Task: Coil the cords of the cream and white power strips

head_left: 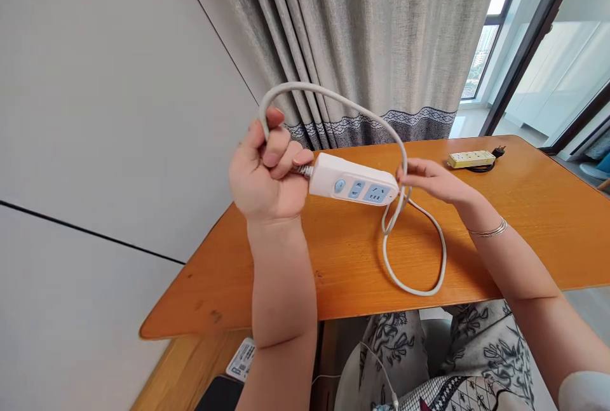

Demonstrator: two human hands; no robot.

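Observation:
A white power strip [350, 181] with blue socket faces and a blue switch hangs tilted above the table, between my hands. My left hand [271, 173], palm towards me, has its fingers curled round the strip's white cord [343, 101] where it leaves the left end. From there the cord arches over the strip and drops to its right end. At that end, my right hand [426, 180] pinches the cord, its fingertips close to the strip and partly hidden. Below it, the rest of the cord twists and lies in a loop on the tabletop.
The wooden table [347, 258] has a second, yellowish power strip [471, 159] with a black plug towards the back right. A grey curtain [381, 36] hangs behind, and a white panel [109, 112] stands at the left. A white labelled packet [241, 359] lies below the table's front edge.

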